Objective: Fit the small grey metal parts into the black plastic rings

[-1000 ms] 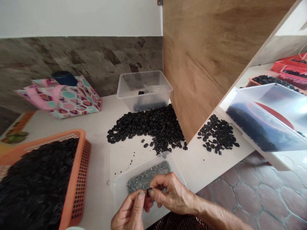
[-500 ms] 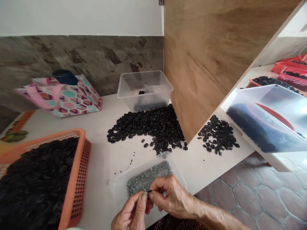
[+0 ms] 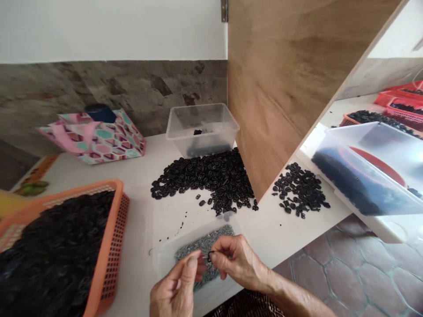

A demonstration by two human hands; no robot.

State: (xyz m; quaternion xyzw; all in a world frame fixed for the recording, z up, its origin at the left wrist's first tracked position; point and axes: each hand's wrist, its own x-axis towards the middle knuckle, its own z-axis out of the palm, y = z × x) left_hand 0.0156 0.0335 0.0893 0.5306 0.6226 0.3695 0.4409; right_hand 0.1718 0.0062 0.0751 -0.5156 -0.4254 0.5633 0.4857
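My right hand (image 3: 236,262) pinches a small black plastic piece (image 3: 209,255) between thumb and forefinger. Facing it from the left, my left hand (image 3: 176,281) has its thumb and forefinger pressed together; a thin glint shows at their tips, too small to name. Both hands are above a clear plastic box (image 3: 162,268) with many small silvery metal screws (image 3: 194,247) inside. Beyond the box, a large heap of black oval plastic pieces with holes (image 3: 211,174) lies on the white table (image 3: 139,233).
An orange basket (image 3: 114,246) full of black pieces stands at left. Behind the heap are a clear bin (image 3: 202,125) and a patterned bag (image 3: 109,138). A wooden panel (image 3: 280,88) juts over the table, with a smaller black pile (image 3: 300,189) and another clear bin (image 3: 366,171) at right.
My hands have drawn slightly apart, the right one moving up and right with the black piece. The camera view has shifted a little.
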